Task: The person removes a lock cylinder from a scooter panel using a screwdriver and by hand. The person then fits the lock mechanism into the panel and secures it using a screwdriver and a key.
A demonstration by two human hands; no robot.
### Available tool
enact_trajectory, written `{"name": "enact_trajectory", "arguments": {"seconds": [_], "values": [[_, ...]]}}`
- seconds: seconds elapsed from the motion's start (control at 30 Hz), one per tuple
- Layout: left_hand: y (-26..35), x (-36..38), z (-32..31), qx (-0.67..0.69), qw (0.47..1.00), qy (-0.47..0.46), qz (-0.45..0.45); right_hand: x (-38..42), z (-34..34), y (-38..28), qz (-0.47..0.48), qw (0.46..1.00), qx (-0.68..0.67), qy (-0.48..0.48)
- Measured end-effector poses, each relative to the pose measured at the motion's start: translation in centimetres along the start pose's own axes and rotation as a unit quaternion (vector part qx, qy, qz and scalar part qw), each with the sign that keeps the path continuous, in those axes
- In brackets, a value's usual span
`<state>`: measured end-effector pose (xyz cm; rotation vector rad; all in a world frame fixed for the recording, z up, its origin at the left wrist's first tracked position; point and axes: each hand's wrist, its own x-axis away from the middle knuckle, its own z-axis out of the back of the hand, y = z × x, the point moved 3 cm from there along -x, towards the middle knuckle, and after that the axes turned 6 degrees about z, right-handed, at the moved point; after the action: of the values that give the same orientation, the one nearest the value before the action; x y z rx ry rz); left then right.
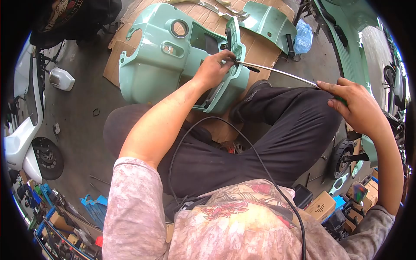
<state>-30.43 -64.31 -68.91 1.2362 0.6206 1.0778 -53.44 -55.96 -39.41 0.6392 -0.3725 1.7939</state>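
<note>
A mint-green scooter body panel [151,73] lies in front of me, with a round hole and a rectangular opening. My left hand [214,70] is closed in a pinch at the raised edge of the panel, beside the screwdriver's tip; what its fingers hold is too small to make out. My right hand [359,104] grips the screwdriver [281,73] by its handle, of which a bit of green shows. The long metal shaft runs leftward to the panel's edge. A small dark elongated part [252,68] sits just under the shaft near the tip.
Flattened cardboard [260,43] lies under the panel. Another mint-green panel [268,26] and a blue plastic bag [303,37] are beyond it. A white scooter part [61,79] lies at left. A black cable [255,151] loops across my lap. Boxes [321,206] stand at lower right.
</note>
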Motion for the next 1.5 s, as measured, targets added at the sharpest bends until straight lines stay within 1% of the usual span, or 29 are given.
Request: {"name": "enact_trajectory", "arguments": {"seconds": [0.03, 0.07, 0.13, 0.17, 0.2, 0.23, 0.3, 0.33, 0.4, 0.43, 0.5, 0.6, 0.67, 0.73, 0.83, 0.93, 0.97, 1.03, 1.07, 1.13, 1.17, 1.2, 1.23, 1.27, 1.3, 1.33, 1.37, 1.4, 1.5], "values": [[-0.2, 0.0, -0.1, -0.001, 1.000, -0.001, 0.002, 0.3, 0.1, 0.4, 0.013, 1.000, -0.014, 0.015], [-0.6, -0.1, -0.1, 0.026, 0.999, 0.002, 0.017, 0.5, 0.1, 0.8, 0.014, 1.000, -0.016, 0.014], [-1.2, -0.3, -0.4, 0.054, 0.998, 0.005, 0.034, 1.1, 0.0, 2.2, -0.071, 0.992, -0.102, 0.036], [-1.2, -0.3, -0.5, 0.128, 0.991, 0.004, 0.043, 1.5, -0.8, 3.1, -0.071, 0.991, -0.104, 0.034], [-1.1, -0.2, -0.6, 0.202, 0.978, 0.004, 0.052, 2.1, -2.0, 4.5, -0.099, 0.969, -0.204, 0.096], [-1.1, -0.1, -0.6, 0.201, 0.978, 0.004, 0.055, 2.7, -3.4, 6.1, -0.126, 0.932, -0.300, 0.157], [-0.8, 0.2, -0.5, 0.311, 0.949, -0.017, 0.055, 3.5, -7.2, 9.2, -0.160, 0.913, -0.348, 0.143], [-0.8, 0.3, -0.5, 0.311, 0.948, -0.017, 0.060, 3.9, -9.9, 10.6, -0.219, 0.873, -0.410, 0.150], [-0.8, 0.4, -0.3, 0.318, 0.945, -0.011, 0.078, 4.5, -17.3, 13.7, -0.232, 0.833, -0.440, 0.242], [-0.7, 0.5, -0.2, 0.315, 0.945, -0.012, 0.083, 4.9, -21.7, 14.9, -0.187, 0.832, -0.408, 0.327], [-0.4, 0.6, -0.1, 0.333, 0.937, -0.017, 0.101, 6.5, -29.6, 15.2, -0.241, 0.794, -0.490, 0.266], [-0.4, 0.8, 0.0, 0.325, 0.936, -0.020, 0.137, 8.5, -41.6, 15.4, -0.242, 0.769, -0.541, 0.237], [-0.6, 0.9, 0.1, 0.337, 0.927, -0.024, 0.161, 7.9, -45.9, 14.7, -0.262, 0.761, -0.556, 0.207], [-1.2, 0.8, 0.1, 0.355, 0.916, -0.030, 0.186, 6.7, -48.3, 14.0, -0.288, 0.753, -0.561, 0.188], [-1.3, 0.9, 0.0, 0.379, 0.901, -0.022, 0.208, 4.4, -49.5, 13.9, -0.313, 0.744, -0.559, 0.188], [-1.4, 0.9, 0.0, 0.390, 0.894, -0.004, 0.220, 2.0, -49.1, 14.6, -0.328, 0.734, -0.555, 0.214], [-1.7, 0.8, -0.1, 0.417, 0.884, -0.013, 0.209, 1.2, -48.6, 14.9, -0.332, 0.729, -0.553, 0.230], [-1.3, 0.9, 0.0, 0.406, 0.887, -0.004, 0.220, 0.3, -46.2, 15.6, -0.338, 0.721, -0.544, 0.266], [-1.2, 1.2, 0.0, 0.409, 0.885, 0.000, 0.225, -0.1, -44.5, 16.1, -0.340, 0.713, -0.540, 0.291], [-0.6, 0.9, 0.1, 0.368, 0.911, -0.005, 0.185, -0.6, -40.0, 17.3, -0.334, 0.695, -0.527, 0.357], [-0.5, 0.9, 0.0, 0.370, 0.910, -0.003, 0.188, -0.8, -37.5, 17.8, -0.326, 0.688, -0.518, 0.390], [-0.2, 0.8, 0.0, 0.344, 0.924, -0.004, 0.167, -1.0, -34.7, 18.5, -0.314, 0.682, -0.509, 0.421], [-0.1, 0.8, -0.1, 0.319, 0.937, -0.005, 0.146, -1.4, -31.7, 18.9, -0.299, 0.686, -0.495, 0.442], [-0.1, 0.8, -0.1, 0.312, 0.940, -0.005, 0.140, -2.0, -28.6, 19.3, -0.280, 0.704, -0.470, 0.453], [-0.3, 0.8, -0.2, 0.314, 0.939, -0.003, 0.139, -2.5, -25.4, 19.3, -0.258, 0.739, -0.432, 0.447], [-0.4, 0.8, -0.3, 0.317, 0.940, -0.004, 0.130, -2.8, -21.9, 18.3, -0.235, 0.801, -0.357, 0.418], [-0.5, 0.7, -0.3, 0.319, 0.940, -0.004, 0.120, -3.1, -18.4, 17.2, -0.208, 0.851, -0.275, 0.395], [-0.4, 0.7, -0.1, 0.320, 0.940, 0.000, 0.118, -3.8, -15.2, 15.7, -0.150, 0.926, -0.108, 0.328], [-0.5, 0.9, 0.1, 0.312, 0.942, 0.004, 0.125, -4.0, -11.6, 14.2, -0.130, 0.932, -0.101, 0.324]]}}
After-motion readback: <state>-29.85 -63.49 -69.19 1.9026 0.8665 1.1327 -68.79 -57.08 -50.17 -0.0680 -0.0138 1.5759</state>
